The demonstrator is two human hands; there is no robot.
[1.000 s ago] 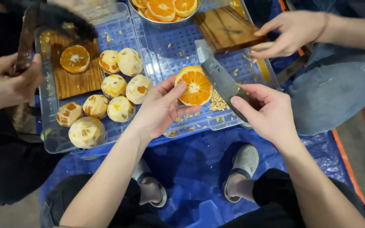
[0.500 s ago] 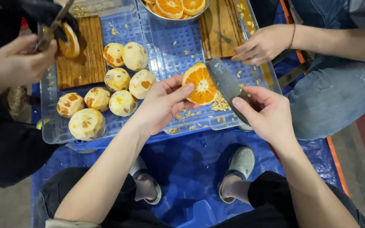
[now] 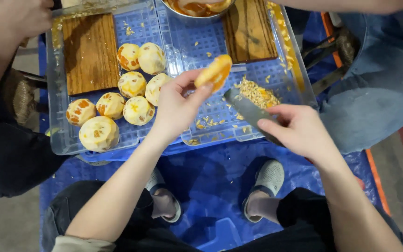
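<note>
1. The left hand is bare, and so is the forearm — only a pale, light-coloured sleeve edge shows near the elbow at the bottom of the view.
2. The right hand is bare too, with no sleeve, ring or watch in view.
3. Dark trousers cover both legs.
4. Grey slip-on clogs — rounded toes — are on both feet.
</note>
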